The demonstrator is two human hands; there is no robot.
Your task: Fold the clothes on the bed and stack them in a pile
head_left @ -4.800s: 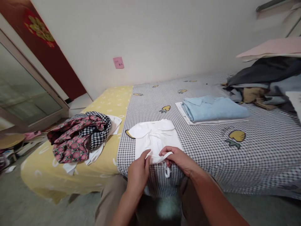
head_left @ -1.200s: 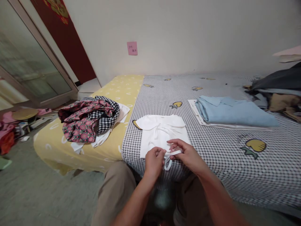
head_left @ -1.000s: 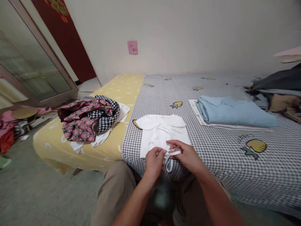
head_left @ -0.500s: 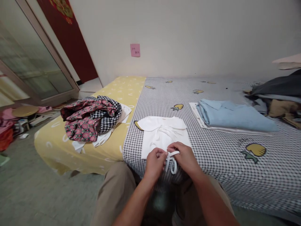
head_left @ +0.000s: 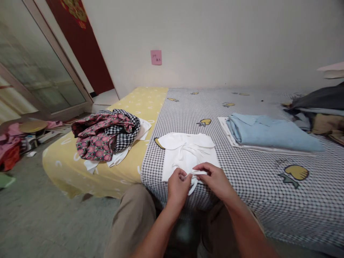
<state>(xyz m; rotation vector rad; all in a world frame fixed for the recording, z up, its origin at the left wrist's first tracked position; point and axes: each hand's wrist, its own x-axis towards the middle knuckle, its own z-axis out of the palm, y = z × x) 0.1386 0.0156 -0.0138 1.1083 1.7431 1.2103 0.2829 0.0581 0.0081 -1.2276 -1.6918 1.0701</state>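
Observation:
A folded white garment (head_left: 188, 152) lies on the checked bedsheet (head_left: 255, 172) near the bed's front edge. A thin white tie strap (head_left: 197, 174) runs from its lower hem and loops down over the edge. My left hand (head_left: 177, 187) is closed in a pinch on the strap's left part. My right hand (head_left: 215, 180) pinches the strap's right part, thumb and fingers pressed together. Both hands meet just below the garment's near edge.
A folded light-blue garment (head_left: 268, 134) lies on a white one at the right. A heap of floral and checked clothes (head_left: 106, 134) sits on the yellow sheet (head_left: 129, 114) at the left. Dark clothes (head_left: 319, 107) are piled far right. My knees show below.
Both hands have stayed at the strap throughout, working it between the fingers. The hanging loop has shortened a little in the last half second. The view has shifted slightly.

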